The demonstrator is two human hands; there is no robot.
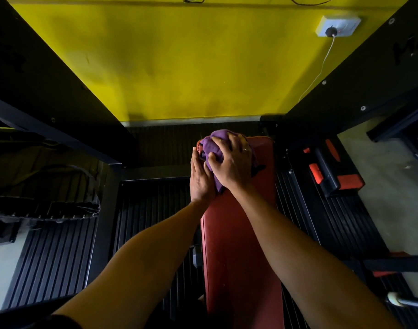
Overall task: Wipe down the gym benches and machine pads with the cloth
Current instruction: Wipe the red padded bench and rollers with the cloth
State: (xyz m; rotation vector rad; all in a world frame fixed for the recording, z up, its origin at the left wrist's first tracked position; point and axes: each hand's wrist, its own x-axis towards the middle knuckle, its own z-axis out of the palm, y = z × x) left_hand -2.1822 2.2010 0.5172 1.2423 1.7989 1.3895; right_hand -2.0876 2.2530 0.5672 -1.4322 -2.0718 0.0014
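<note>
Where the bench [239, 245] ends toward the yellow wall [179, 67], the right hand [231, 162] lies on the bunched cloth [215, 140], its grip curled into the folds and clutching them. The left hand [199, 180] lies along the cloth's left side at the bench edge, grip spread, fingers straight, touching it.

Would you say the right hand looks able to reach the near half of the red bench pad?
Probably yes. The right hand grips the purple cloth at the far end of the red bench pad; nothing lies on the pad's near stretch, only the person's own forearm passes above it.
</note>
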